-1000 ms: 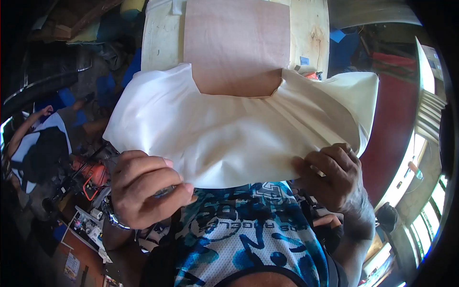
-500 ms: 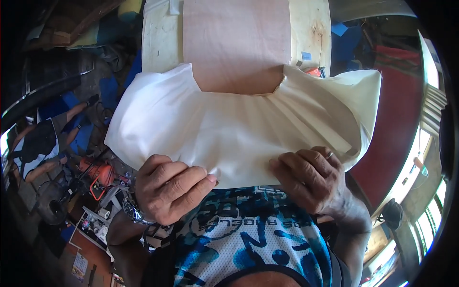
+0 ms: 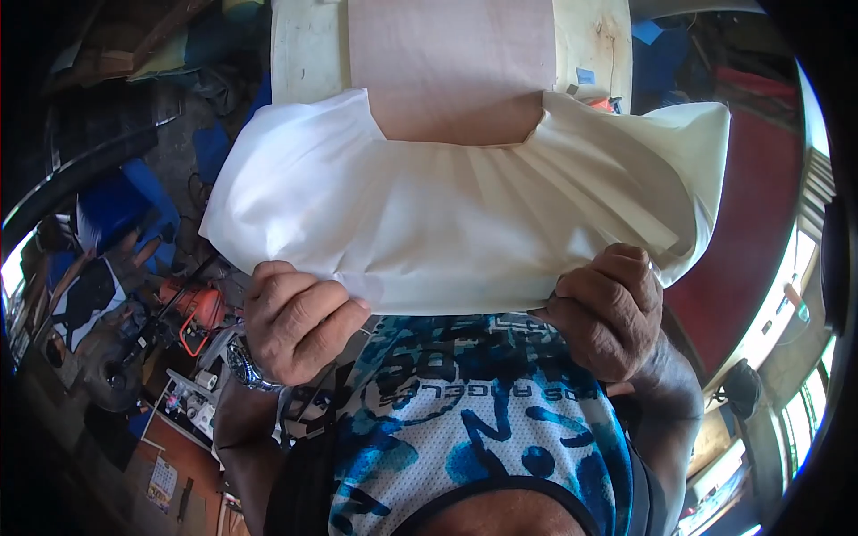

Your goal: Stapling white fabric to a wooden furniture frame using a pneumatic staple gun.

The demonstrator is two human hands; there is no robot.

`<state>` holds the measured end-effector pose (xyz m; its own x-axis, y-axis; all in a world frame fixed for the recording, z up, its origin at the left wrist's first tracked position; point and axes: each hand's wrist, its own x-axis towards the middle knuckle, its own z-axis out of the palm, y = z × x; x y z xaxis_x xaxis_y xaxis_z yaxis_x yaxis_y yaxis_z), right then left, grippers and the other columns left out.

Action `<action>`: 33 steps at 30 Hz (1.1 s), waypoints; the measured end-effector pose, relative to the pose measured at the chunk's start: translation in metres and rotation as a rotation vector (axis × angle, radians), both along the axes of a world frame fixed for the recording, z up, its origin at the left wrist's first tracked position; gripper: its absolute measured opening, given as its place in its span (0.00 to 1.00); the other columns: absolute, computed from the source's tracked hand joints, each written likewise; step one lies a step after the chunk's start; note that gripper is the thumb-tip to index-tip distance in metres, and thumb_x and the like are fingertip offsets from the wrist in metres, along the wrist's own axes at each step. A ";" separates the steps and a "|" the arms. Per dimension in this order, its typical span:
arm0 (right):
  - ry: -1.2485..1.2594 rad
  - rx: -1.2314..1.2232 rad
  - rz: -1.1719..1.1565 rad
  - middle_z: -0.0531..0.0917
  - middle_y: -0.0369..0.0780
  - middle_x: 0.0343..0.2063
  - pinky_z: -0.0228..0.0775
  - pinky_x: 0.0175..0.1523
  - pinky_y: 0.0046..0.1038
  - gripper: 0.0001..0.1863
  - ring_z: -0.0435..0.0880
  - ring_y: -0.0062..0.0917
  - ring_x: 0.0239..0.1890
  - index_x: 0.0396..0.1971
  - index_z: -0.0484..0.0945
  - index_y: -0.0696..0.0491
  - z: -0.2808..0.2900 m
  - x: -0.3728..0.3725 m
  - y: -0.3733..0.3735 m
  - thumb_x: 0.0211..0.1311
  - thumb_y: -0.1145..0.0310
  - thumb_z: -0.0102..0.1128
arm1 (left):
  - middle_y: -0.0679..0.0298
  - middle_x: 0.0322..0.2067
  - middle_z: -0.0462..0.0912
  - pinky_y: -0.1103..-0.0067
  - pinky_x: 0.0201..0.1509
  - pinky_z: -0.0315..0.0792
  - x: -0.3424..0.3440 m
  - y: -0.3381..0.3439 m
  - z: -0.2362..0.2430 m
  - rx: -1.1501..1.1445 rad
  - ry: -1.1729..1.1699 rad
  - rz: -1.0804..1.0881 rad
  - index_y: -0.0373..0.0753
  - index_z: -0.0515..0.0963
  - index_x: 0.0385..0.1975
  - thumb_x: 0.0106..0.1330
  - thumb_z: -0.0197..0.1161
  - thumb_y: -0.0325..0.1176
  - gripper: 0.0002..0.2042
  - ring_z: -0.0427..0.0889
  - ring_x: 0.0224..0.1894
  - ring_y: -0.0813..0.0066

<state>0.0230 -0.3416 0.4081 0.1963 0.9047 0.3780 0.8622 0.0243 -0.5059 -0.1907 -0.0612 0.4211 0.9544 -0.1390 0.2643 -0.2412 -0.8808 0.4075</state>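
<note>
In the head view, we see the white vinyl-like sheet [image 3: 429, 214] at the near end of the pale wooden table [image 3: 308, 54], its notched far edge crossing the brown plywood panel [image 3: 451, 71]. Our left hand [image 3: 304, 323] and right hand [image 3: 609, 313] pinch its near edge, fingers curled, well apart. It looks light, limp and somewhat slippery, likely to crease; we judge the near corners, gripped evenly, the best hold.

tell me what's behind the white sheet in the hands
Past the far edge of the white sheet, a brown panel shows, with a pale wood surface either side, a small blue scrap and part of something red-orange. What lies directly beneath the sheet is covered.
</note>
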 end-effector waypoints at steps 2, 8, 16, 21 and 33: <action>0.015 -0.037 -0.013 0.83 0.42 0.36 0.77 0.39 0.35 0.15 0.83 0.33 0.38 0.34 0.83 0.54 0.005 -0.003 0.003 0.46 0.65 0.72 | 0.65 0.40 0.83 0.72 0.39 0.71 0.001 -0.003 0.003 -0.049 -0.004 0.037 0.41 0.85 0.35 0.55 0.71 0.27 0.07 0.78 0.38 0.69; 0.137 0.024 -0.070 0.84 0.43 0.36 0.78 0.41 0.37 0.21 0.86 0.35 0.38 0.40 0.76 0.56 -0.001 -0.001 0.013 0.47 0.65 0.75 | 0.61 0.38 0.84 0.68 0.38 0.75 0.030 -0.003 0.010 -0.214 0.008 0.003 0.41 0.70 0.44 0.59 0.67 0.23 0.16 0.82 0.34 0.64; 0.100 -0.264 -0.071 0.77 0.36 0.33 0.72 0.36 0.32 0.23 0.79 0.28 0.36 0.44 0.84 0.54 0.014 0.004 0.026 0.47 0.60 0.73 | 0.68 0.31 0.77 0.74 0.32 0.67 0.052 -0.015 0.008 -0.053 0.126 0.012 0.40 0.80 0.52 0.61 0.68 0.60 0.30 0.74 0.28 0.71; 0.059 -0.214 -0.065 0.81 0.37 0.37 0.78 0.42 0.35 0.20 0.82 0.30 0.40 0.42 0.85 0.50 0.012 0.004 0.027 0.43 0.66 0.71 | 0.72 0.27 0.71 0.76 0.33 0.65 0.054 -0.014 0.008 -0.002 0.128 -0.038 0.43 0.86 0.45 0.59 0.71 0.39 0.15 0.72 0.28 0.75; 0.206 -0.069 0.055 0.88 0.44 0.40 0.81 0.55 0.40 0.15 0.89 0.34 0.45 0.40 0.85 0.54 -0.001 0.006 0.017 0.50 0.69 0.67 | 0.70 0.40 0.78 0.85 0.25 0.62 0.043 -0.020 -0.011 -0.029 -0.115 -0.097 0.42 0.85 0.41 0.65 0.62 0.30 0.08 0.71 0.27 0.82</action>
<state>0.0289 -0.3241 0.4070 0.2122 0.9387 0.2718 0.7390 0.0278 -0.6731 -0.1481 -0.0812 0.4098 0.8998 -0.2198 0.3769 -0.3714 -0.8392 0.3973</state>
